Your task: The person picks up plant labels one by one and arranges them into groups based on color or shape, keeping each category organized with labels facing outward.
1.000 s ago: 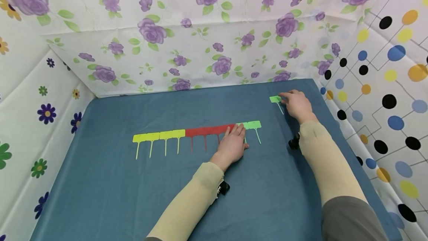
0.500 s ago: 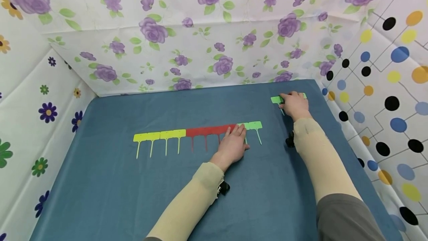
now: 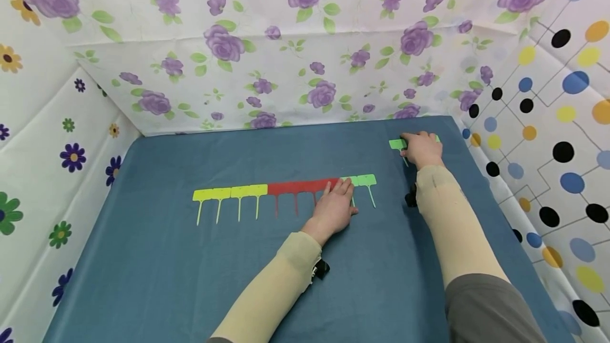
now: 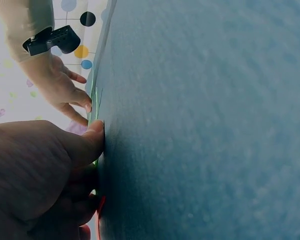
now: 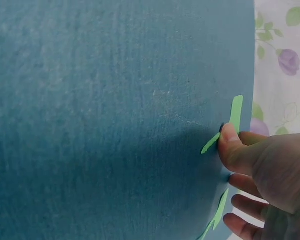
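A row of T-shaped plant labels lies across the blue cloth in the head view: yellow labels (image 3: pixel 230 193) at left, red labels (image 3: pixel 293 187) in the middle, green labels (image 3: pixel 366 179) at right. My left hand (image 3: pixel 332 210) rests on the row where red meets green, fingers stretched out and hiding part of it. Farther back at right, my right hand (image 3: pixel 422 150) has its thumb and index finger on a separate green label (image 5: pixel 236 111), seemingly pinching it. Another green label (image 5: pixel 220 209) lies beneath its other fingers, mostly hidden in the head view.
Blue cloth (image 3: pixel 157 269) covers the table. A purple-flowered sheet (image 3: pixel 286 78) stands along the back edge, a daisy-patterned sheet (image 3: pixel 33 173) at left and a dotted sheet (image 3: pixel 538 136) at right. Black cameras sit on both wrists.
My right hand has moved slightly left and its fingers have closed in on the separate green label, uncovering part of another green label to its right. My left hand stays on the row.
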{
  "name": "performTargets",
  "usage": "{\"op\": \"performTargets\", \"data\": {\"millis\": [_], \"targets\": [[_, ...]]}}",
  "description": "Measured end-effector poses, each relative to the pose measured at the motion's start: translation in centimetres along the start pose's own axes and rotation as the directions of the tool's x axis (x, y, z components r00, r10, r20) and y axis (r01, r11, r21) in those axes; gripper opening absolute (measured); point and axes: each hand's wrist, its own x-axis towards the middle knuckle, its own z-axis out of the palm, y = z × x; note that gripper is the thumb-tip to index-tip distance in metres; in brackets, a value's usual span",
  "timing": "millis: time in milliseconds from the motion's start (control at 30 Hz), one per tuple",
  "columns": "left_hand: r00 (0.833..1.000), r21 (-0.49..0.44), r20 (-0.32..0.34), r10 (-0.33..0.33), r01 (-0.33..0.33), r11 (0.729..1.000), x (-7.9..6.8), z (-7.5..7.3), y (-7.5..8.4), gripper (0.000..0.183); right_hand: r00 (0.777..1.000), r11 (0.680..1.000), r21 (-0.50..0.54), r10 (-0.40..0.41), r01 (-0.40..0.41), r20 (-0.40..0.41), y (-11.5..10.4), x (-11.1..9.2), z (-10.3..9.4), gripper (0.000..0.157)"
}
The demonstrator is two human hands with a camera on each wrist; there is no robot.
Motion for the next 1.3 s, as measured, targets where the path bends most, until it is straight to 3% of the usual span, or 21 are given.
{"op": "performTargets", "data": {"millis": [500,1300], "targets": [[1.000,0.013,-0.006,0.010,-0.010,1.000,-0.1,0.0,0.2,0.069,1.000,1.000,0.000,-0.012,0.012,-0.014,0.1,-0.3,-0.7,0.057],[1.000,0.042,-0.006,0.000,0.000,0.999,-0.1,-0.1,0.0,0.069,0.998,1.000,0.001,0.013,-0.013,0.057,0.2,1.6,-0.6,0.058]]}}
